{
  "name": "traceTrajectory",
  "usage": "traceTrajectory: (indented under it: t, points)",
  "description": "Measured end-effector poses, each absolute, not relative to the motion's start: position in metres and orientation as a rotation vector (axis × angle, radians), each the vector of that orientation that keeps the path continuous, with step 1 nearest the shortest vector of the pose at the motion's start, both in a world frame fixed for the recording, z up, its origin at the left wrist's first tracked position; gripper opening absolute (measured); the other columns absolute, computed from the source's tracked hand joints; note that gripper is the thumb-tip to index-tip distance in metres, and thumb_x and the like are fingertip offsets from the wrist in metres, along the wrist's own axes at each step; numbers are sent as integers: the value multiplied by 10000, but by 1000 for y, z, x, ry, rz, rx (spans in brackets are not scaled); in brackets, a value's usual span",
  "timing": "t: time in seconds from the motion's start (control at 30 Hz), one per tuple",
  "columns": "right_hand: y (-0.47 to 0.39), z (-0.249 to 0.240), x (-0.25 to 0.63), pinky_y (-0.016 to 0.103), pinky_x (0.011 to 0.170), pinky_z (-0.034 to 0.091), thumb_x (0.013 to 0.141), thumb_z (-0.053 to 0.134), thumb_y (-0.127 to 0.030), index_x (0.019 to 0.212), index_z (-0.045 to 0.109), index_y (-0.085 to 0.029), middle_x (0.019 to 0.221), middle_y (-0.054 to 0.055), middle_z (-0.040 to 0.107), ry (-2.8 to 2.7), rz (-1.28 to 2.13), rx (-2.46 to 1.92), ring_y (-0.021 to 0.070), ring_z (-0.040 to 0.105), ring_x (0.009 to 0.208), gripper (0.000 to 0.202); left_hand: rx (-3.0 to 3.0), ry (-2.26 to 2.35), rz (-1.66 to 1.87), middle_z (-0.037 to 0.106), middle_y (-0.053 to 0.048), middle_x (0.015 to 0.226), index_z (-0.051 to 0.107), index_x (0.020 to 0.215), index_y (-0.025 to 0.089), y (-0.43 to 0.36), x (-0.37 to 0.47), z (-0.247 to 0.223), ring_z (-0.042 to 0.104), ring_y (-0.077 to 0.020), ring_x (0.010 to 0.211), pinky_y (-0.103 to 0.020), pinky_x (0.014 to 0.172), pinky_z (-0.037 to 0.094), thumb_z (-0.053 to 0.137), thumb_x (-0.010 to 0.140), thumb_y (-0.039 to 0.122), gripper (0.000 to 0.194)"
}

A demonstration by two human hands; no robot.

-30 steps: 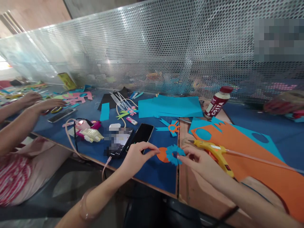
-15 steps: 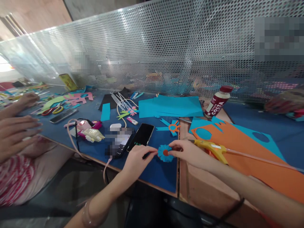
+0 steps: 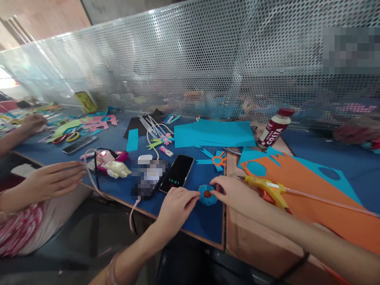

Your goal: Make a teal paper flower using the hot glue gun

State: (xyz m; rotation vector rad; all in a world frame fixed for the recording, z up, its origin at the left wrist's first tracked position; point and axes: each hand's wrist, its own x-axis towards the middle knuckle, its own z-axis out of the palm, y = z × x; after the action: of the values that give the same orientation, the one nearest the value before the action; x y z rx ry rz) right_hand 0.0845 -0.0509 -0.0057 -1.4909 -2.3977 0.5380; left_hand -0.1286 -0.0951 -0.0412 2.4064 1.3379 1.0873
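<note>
A blue paper flower (image 3: 207,200) with an orange centre is held just above the blue tabletop, between my two hands. Thumb and fingers of my left hand (image 3: 178,208) pinch its left edge. At the right edge, my right hand (image 3: 236,194) has thumb and forefinger curled onto the petals. Just behind the flower lie blue paper strips with an orange paper ring (image 3: 218,159). A black phone (image 3: 177,173) showing 10:31 lies behind my left hand. Close to my right forearm rests a yellow glue gun (image 3: 265,186) with a clear glue stick in it.
Orange sheet (image 3: 326,198) and cut blue sheets (image 3: 219,132) cover parts of the table. A Costa bottle (image 3: 274,128) stands before the perforated metal screen (image 3: 208,59). At left are another person's hand (image 3: 56,180), a second phone (image 3: 151,178) with its cable, and scissors (image 3: 67,137).
The flower has tilted and dropped slightly, my right thumb sliding from its centre toward the edge. The other person's near hand has moved right and down, toward the table edge.
</note>
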Motion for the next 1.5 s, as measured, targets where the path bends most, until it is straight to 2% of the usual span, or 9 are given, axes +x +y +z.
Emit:
traceTrajectory:
  t: [0.23,0.4,0.57,0.7,0.8,1.0,1.13,1.27,1.5]
  points:
    - [-59,-5,88,387,808,482,910,550,-194,1030,644,-154,978,95,650,-2462,342,-1314,253,602,945,158,2153,1352,1111,774,22,940,710,954,238,-95,-131,-35,715,-153,866,-249,796,542,652,873,183,114]
    - [-53,-8,99,394,821,499,937,548,-245,1030,651,-145,976,91,633,-2503,303,-1219,241,590,941,171,1986,1342,1125,787,44,887,758,881,281,-96,-138,-33,728,-164,838,-253,791,552,655,862,185,141]
    - [-55,-7,100,447,862,492,761,766,-433,1130,666,-195,1103,116,597,-2631,284,-1062,290,546,1021,451,1843,1386,1171,785,32,824,757,826,258,-99,-144,-32,734,-166,776,-242,740,572,641,863,203,133]
    - [-59,-4,99,446,883,471,825,719,-296,1025,713,-268,1183,93,587,-2697,230,-949,288,520,1085,202,1729,1424,1207,772,27,748,730,788,233,-99,-146,-32,729,-161,704,-226,663,579,641,855,219,112]
    - [-56,-3,98,430,911,454,831,673,-191,929,711,-215,1162,93,605,-2687,189,-935,273,512,1098,108,1668,1436,1237,764,21,723,702,769,218,-98,-147,-34,729,-161,692,-228,654,579,639,848,228,102]
    - [-30,-4,89,428,971,404,863,635,-239,915,700,-203,1148,84,619,-2652,74,-1060,259,492,1115,91,1603,1428,1270,745,16,679,670,718,203,-99,-148,-35,712,-148,645,-223,625,570,610,844,214,140]
    - [10,3,106,398,970,402,915,583,-408,1122,656,-190,1187,103,605,-2620,-57,-1261,249,494,1114,310,1595,1419,1288,732,19,665,682,718,202,-99,-150,-35,692,-143,619,-222,605,559,635,824,203,115]
    - [61,9,149,457,954,412,949,540,-312,1095,624,-125,1150,112,599,-2508,-230,-1694,254,527,1110,252,1635,1382,1288,741,11,716,712,691,216,-99,-151,-34,692,-157,691,-239,672,553,687,800,220,112]
    - [97,-8,175,467,931,458,920,592,-376,1059,621,-147,1138,78,609,-2534,-285,-2065,235,572,1071,269,1609,1327,1321,782,-33,876,703,930,202,-97,-149,-38,737,-200,841,-295,766,595,638,863,270,115]
